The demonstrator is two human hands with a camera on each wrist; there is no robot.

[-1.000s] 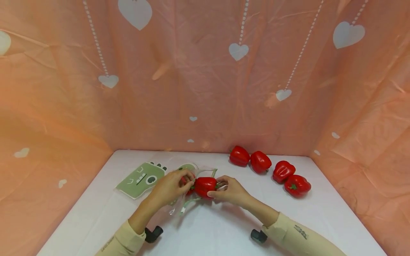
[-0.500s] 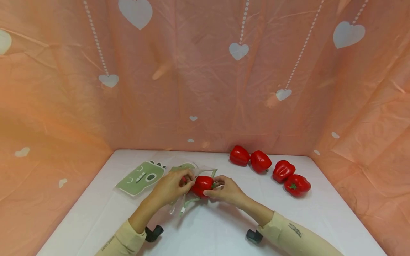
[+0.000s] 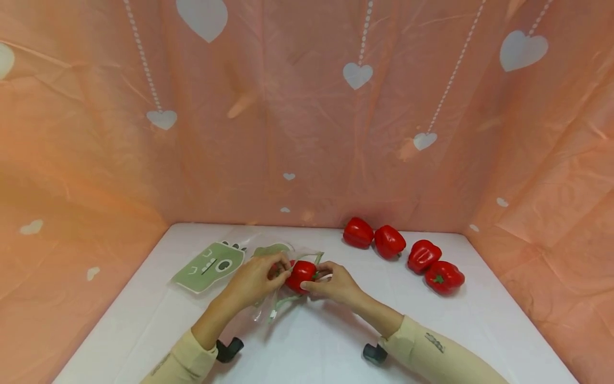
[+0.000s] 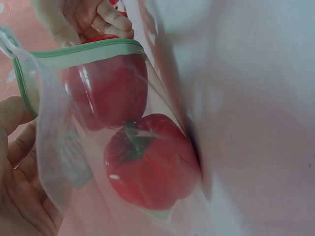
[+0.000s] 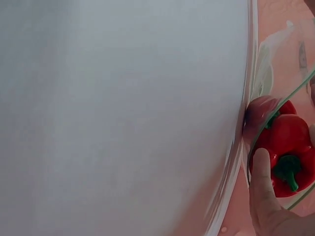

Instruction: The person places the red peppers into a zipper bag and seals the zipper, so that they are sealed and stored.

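Observation:
My right hand grips a red bell pepper by its stem end, thumb on the near side and fingers on the far side. Most of this pepper is inside the mouth of a clear zip bag with a green zip edge. In the left wrist view, a second red bell pepper lies deeper in the bag, its green stem towards the first. My left hand pinches the bag's rim at the opening and keeps the mouth apart. In the head view that hand covers much of the bag.
Several red bell peppers lie at the back right of the white table. A flat green monster-print bag lies on the left. An orange curtain with white hearts stands around the back and sides.
My right hand has moved a little left, pushing the bell pepper further into the bag. The left hand stays in place at the bag's rim.

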